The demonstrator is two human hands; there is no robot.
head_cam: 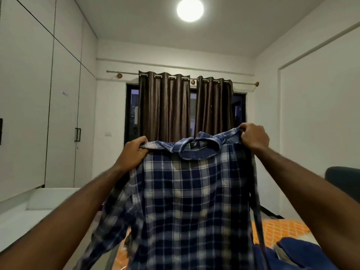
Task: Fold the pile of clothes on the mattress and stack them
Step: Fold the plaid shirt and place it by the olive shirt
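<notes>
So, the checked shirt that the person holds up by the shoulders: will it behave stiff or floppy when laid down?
Probably floppy: the checked shirt hangs limp below the left hand and right hand, and its sleeves dangle loose. It looks light, since a pinch at each shoulder carries it. It will likely crumple unless spread flat on the mattress.

We have both arms raised and stretched forward, forearms bare, rising from the lower corners toward the middle. Our left hand (134,151) is curled, fingers folded over the top and thumb beneath, its grip pinching the shirt (187,201) at one shoulder. Our right hand (253,136) sits a little higher, knuckles toward us, fingers closed in a fist-like grip on the other shoulder. The two hands are well apart, at about the same reach, wrists bent slightly inward.
</notes>
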